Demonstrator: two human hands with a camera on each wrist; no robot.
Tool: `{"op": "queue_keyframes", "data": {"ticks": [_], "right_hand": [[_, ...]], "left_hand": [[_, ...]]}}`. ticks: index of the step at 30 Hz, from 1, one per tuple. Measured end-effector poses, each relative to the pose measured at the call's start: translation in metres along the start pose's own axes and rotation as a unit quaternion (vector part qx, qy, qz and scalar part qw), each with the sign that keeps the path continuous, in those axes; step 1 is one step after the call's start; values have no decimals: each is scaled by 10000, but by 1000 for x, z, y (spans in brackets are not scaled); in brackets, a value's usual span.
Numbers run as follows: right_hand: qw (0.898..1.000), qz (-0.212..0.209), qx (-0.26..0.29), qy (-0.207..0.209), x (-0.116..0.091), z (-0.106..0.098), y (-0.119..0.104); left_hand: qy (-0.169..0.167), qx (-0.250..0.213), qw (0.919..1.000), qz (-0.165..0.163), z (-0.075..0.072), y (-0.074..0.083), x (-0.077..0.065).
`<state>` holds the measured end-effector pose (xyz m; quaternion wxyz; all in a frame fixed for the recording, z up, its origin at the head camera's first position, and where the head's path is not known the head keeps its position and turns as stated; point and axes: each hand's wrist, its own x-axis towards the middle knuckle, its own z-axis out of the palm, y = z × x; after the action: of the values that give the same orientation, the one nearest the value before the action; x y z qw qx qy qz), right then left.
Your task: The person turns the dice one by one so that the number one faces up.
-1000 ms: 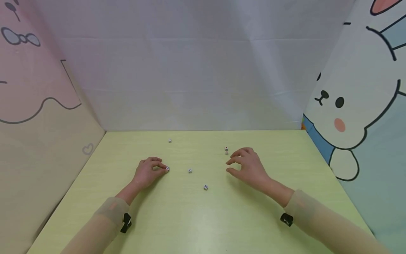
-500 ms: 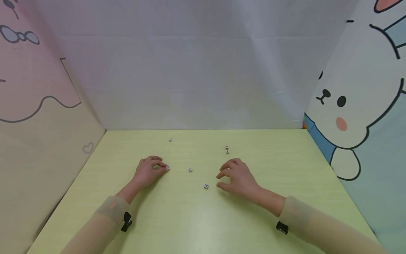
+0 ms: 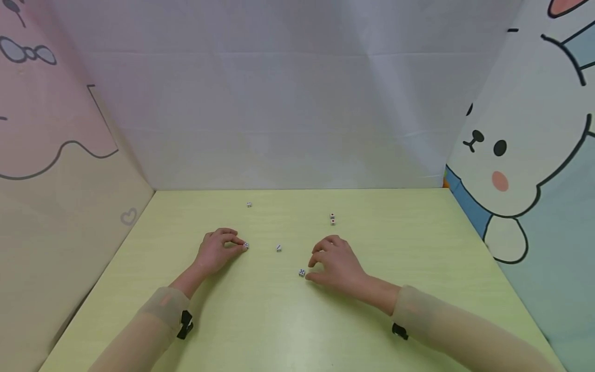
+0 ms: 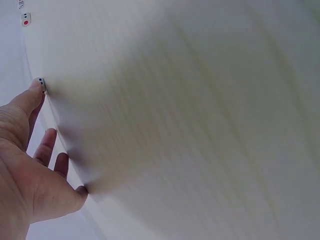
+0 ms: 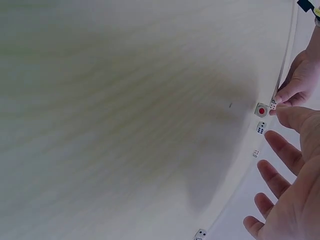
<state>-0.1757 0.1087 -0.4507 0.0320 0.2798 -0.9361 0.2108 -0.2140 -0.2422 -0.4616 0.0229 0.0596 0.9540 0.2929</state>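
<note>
Head: on the desk (image 3: 260, 320), the left hand (image 3: 217, 252) pinches one die (image 3: 246, 246); the right hand (image 3: 338, 264) has a parted grip, a second die (image 3: 301, 273) just beside it at nine o'clock. Left wrist: the pinched die near nine o'clock. Right wrist: a red-pipped die (image 5: 261, 110) at three o'clock.

Near die (image 5: 261, 110), right wrist view: one red pip (image 5: 261, 111). Neighbouring die (image 5: 261, 127): black pips (image 5: 261, 131), count unsure. Left wall (image 3: 83, 217): heart outline (image 3: 128, 216).

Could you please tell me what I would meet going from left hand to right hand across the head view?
Left hand → pinched die → middle die → nearest die → right hand.
</note>
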Motion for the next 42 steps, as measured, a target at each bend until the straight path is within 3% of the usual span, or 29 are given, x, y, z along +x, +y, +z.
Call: {"op": "queue_keyframes", "data": {"ticks": [10, 31, 36, 42], "right_hand": [[9995, 131, -206, -212, 10, 14, -2], [9992, 109, -312, -226, 15, 19, -4], [9994, 226, -208, -150, 12, 9, -1], [9994, 135, -63, 322, 7, -18, 10]], "left_hand": [[9, 44, 10000, 71, 0, 1, 0], [3, -50, 10000, -50, -1, 0, 1], [-6, -18, 10000, -3, -1, 0, 0], [7, 45, 10000, 85, 0, 2, 0]]}}
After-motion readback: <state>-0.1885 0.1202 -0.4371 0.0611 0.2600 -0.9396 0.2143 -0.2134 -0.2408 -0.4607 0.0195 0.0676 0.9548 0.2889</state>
